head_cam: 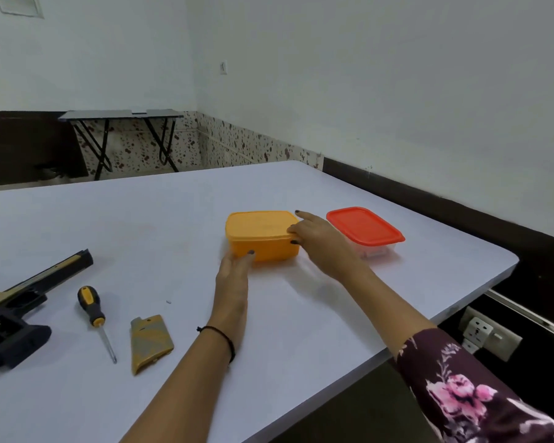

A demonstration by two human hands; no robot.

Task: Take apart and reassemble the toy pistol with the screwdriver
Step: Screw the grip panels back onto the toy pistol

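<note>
A white table is filling the lower view, standing against a pale wall with a dark band. A folding table is standing far behind it. The left hand is resting nearly straight fingers against the near left corner of the orange box, gripping nothing. The right hand is holding the box's right end, fingers bent over the lid. The toy pistol is lying at the left, cut off by the frame, with the screwdriver just beside it, then a tan grip piece. A red-lidded box is sitting partly hidden behind the right hand, its contents too blurred to tell.
</note>
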